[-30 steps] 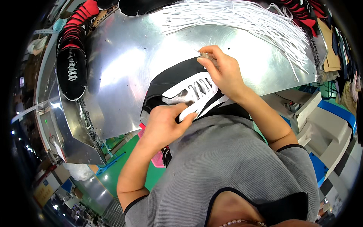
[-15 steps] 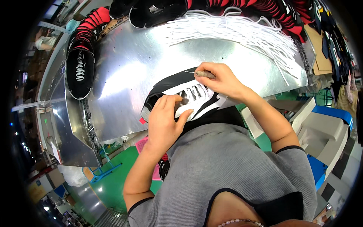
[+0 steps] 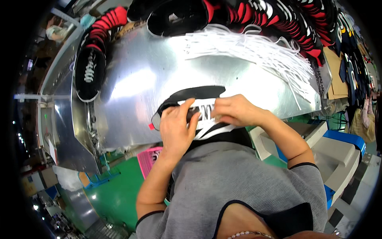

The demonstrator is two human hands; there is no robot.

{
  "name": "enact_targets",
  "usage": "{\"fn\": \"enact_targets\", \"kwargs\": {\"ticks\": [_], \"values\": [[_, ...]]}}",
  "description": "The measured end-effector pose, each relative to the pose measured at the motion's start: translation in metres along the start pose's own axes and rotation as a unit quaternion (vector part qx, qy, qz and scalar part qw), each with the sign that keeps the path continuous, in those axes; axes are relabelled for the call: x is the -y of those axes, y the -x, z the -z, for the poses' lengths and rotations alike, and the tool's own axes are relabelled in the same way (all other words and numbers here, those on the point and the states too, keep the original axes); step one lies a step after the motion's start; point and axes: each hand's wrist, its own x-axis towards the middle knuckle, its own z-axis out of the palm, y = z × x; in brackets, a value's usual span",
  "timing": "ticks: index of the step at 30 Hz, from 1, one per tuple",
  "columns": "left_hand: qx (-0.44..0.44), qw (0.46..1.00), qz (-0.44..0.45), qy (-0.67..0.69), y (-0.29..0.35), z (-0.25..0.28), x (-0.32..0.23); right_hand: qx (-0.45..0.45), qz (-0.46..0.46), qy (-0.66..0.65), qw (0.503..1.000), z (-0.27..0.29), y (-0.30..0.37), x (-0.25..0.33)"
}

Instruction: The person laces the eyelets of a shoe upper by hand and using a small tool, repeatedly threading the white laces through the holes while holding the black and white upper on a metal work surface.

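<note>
A black-and-white shoe upper (image 3: 199,92) lies on the metal table in front of me, with white lace strands (image 3: 205,113) across its opening. My left hand (image 3: 176,124) grips its left part near the collar, fingers on the upper and thumb by the laces. Over the laces on the right is my right hand (image 3: 235,111), its fingers curled together and smeared by motion. Whatever the right fingers hold is hidden; the thin hook with a brownish handle, seen in them earlier, does not show now.
A heap of white shoelaces (image 3: 250,49) lies on the far side of the metal table (image 3: 131,115). Black-and-red uppers (image 3: 238,12) are stacked along the back, and a laced black upper (image 3: 90,73) lies at left. Below the table is a pink basket (image 3: 148,161); a grey-and-blue bin (image 3: 338,153) stands at right.
My right hand has moved down and slightly in toward the laces, and the hook is out of sight. The left hand stays on the upper. The whole view has shifted a little.
</note>
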Motion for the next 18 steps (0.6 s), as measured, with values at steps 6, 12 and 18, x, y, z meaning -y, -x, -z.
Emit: {"fn": "enact_targets", "kwargs": {"ticks": [6,12,18], "values": [[-0.018,0.998,-0.066,-0.016,-0.003,0.007,0.018,0.031,0.054,0.01,0.998,-0.015,-0.01,-0.011],[-0.157,0.984,-0.088,-0.001,-0.007,-0.007,0.023,-0.109,-0.037,0.01,0.993,-0.017,0.01,0.0],[-0.207,0.737,0.346,0.543,0.096,-0.054,0.06,-0.177,-0.097,-0.009,0.979,-0.036,0.004,0.003]]}}
